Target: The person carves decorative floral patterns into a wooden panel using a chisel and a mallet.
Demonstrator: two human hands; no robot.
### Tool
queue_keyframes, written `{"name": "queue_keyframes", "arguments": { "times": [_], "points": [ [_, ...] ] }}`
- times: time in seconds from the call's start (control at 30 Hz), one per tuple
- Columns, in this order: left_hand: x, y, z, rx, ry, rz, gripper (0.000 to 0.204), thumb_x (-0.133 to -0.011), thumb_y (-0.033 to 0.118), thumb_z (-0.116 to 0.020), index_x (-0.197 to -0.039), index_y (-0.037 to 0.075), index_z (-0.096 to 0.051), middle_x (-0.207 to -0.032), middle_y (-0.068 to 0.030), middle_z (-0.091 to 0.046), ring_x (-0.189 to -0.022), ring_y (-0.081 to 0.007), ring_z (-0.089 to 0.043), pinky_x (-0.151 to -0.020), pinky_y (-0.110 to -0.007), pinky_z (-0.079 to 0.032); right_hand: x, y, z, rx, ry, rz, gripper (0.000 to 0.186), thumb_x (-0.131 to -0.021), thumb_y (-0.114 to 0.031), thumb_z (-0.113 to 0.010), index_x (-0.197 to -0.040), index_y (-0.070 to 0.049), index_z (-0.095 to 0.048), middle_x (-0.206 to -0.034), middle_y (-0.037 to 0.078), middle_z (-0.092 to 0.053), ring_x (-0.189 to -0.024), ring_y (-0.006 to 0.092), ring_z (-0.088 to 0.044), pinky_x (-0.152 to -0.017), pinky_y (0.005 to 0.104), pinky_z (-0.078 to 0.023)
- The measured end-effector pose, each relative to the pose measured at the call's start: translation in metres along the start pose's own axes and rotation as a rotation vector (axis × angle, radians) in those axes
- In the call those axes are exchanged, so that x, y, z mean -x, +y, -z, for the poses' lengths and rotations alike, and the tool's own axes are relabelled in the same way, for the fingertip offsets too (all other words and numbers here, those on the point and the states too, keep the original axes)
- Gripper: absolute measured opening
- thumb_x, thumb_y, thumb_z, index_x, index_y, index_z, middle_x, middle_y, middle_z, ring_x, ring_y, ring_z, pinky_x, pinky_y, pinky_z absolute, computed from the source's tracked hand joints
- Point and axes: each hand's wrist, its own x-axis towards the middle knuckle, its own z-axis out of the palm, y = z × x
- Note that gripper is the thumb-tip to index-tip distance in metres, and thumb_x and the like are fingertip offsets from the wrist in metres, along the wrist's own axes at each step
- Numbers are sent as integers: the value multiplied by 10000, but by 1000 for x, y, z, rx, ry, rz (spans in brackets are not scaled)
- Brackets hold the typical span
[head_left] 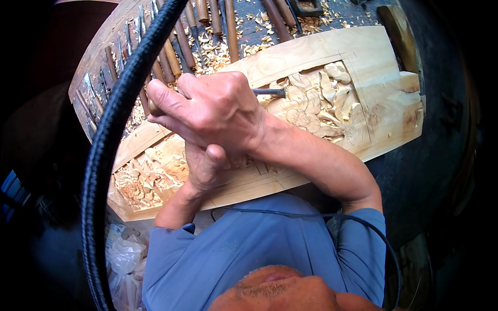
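My right hand is closed round the handle of a carving chisel. The rounded butt of its wooden handle shows by my fingers, and its dark steel blade comes out on the far side, pointing right. The tip lies over the carved hollow of a pale wooden panel. Lower down, my left hand is tucked under the right one, its thumb showing against it. The other fingers of that hand are hidden. Flowers and leaves are cut in relief in the panel, with pencil lines round the hollow.
Several carving tools with wooden handles lie along the table's far side among wood shavings. A wood block stands by the panel's right end. A black braided cable crosses the left foreground. Plastic bags sit below left.
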Motion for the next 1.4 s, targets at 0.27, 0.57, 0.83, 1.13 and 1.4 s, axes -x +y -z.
{"name": "queue_keyframes", "arguments": {
  "times": [0.27,0.57,0.83,1.13,1.4],
  "points": [
    [-10,10,-9,154,-11,89,1235,-901,741,-753,-1685,-35,-198,-1544,-172,-488,-1463,-285,-503,-1227,-432,-421,15,-4,11,11,-112,85,400,-882,-368,-848,-1199,-139,-765,-683,7,-543,-518,151,-595,-441,320,-460],
    [-13,17,-18,71,-69,-33,1265,-900,814,-697,-1685,-32,-179,-1595,-196,-407,-1492,-289,-444,-1253,-437,-387,17,-5,24,-210,-324,114,390,-952,-310,-616,-1225,-46,-704,-741,173,-679,-608,301,-743,-511,425,-601],
    [-9,0,-7,149,9,-70,1256,-905,832,-678,-1680,-23,-182,-1622,-205,-366,-1503,-290,-420,-1259,-446,-376,23,-6,23,-193,-282,126,360,-896,-301,-657,-1155,-55,-705,-723,127,-677,-588,266,-723,-505,383,-572],
    [-16,-13,-4,236,71,-208,1246,-910,851,-657,-1674,-13,-186,-1652,-216,-321,-1514,-290,-393,-1267,-455,-363,4,-7,29,-306,-428,11,252,-889,-305,-638,-917,-61,-587,-698,191,-689,-658,365,-742,-626,469,-583],
    [-12,0,-9,243,76,-69,1221,-921,866,-622,-1683,22,-177,-1653,-194,-340,-1514,-303,-409,-1271,-466,-367,4,-11,22,-12,-472,112,344,-980,-331,-597,-1092,-19,-688,-751,217,-744,-643,346,-768,-563,448,-616]
  ]
}}
